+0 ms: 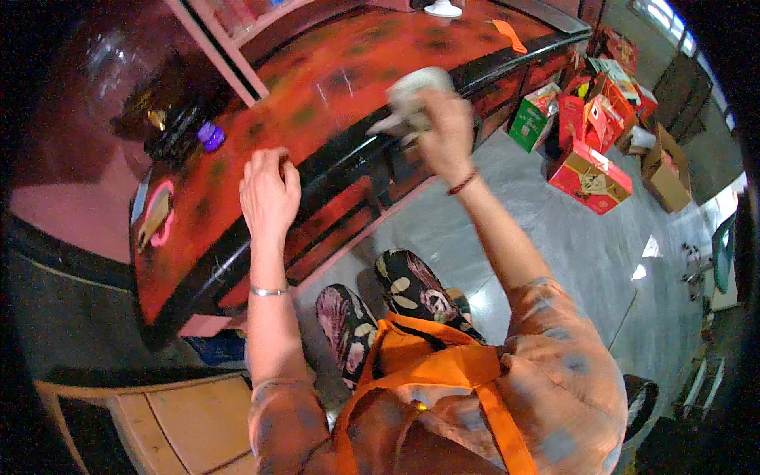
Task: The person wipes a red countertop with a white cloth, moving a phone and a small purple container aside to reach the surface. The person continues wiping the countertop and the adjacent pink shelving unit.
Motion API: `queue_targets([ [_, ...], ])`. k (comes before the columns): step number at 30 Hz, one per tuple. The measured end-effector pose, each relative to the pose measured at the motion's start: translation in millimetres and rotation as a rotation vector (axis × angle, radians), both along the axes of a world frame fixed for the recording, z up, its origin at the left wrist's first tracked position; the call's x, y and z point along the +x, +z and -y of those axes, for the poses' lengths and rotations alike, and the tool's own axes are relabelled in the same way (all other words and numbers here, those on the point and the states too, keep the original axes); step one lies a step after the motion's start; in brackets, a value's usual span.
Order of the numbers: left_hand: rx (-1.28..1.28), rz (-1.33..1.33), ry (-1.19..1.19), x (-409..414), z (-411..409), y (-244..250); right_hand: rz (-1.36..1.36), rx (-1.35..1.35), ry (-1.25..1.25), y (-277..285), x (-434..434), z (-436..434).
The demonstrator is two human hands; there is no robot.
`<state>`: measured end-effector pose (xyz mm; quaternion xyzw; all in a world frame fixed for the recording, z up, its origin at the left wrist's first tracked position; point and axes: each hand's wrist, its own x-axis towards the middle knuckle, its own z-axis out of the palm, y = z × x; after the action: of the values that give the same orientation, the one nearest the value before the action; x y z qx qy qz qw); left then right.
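Observation:
My right hand [445, 127] grips a blurred whitish cloth [418, 89] above the front edge of a red and black wooden cabinet top [368, 47]. My left hand [270, 190] is over the same top near its front edge, fingers slightly bent, with nothing seen in it; whether it touches the surface cannot be told. Left of that hand, a small purple object [211, 136] lies near some dark items. A pink-rimmed object [161, 214] with a brown handle-like part is at the left end. An orange plastic utensil [509, 37] lies at the far right.
Red gift boxes [591, 178], a green box [534, 119] and an open cardboard box [666, 172] stand on the grey floor at right. A white round base [442, 8] stands at the back of the top. A wooden chair [190, 415] is at lower left.

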<state>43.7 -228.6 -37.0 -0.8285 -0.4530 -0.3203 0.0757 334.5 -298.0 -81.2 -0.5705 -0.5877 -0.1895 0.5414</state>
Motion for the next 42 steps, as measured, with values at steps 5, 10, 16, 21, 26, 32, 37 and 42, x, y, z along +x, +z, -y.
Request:
queue_targets([
  [5, 0.054, 0.551, -0.172, -11, -11, -1, 0.390, -0.131, 0.238, 21, -137, -8],
  [10, 0.022, 0.719, -0.122, -37, -22, 0, 0.222, -0.226, 0.854, 70, -132, -13],
  [16, -0.023, -0.062, 0.061, 48, 37, 2, -0.116, -0.255, 0.493, 67, -56, -74],
  [21, 0.143, -0.121, 0.028, 37, 45, -24, -0.169, -0.650, 0.499, 41, -79, -111],
  [26, 0.387, -0.101, -0.060, -31, 56, -43, -0.110, -0.593, 0.444, 34, -73, -115],
  [32, 0.473, -0.189, -0.045, -226, 65, -46, 0.040, -0.536, 0.382, 39, -89, -98],
  [37, 0.478, -0.071, 0.363, -349, 85, -47, 0.350, -0.493, 0.243, 42, -103, -89],
  [42, 0.634, 0.338, 0.687, -293, 63, -60, 0.419, -0.469, 0.242, 41, -113, -90],
])
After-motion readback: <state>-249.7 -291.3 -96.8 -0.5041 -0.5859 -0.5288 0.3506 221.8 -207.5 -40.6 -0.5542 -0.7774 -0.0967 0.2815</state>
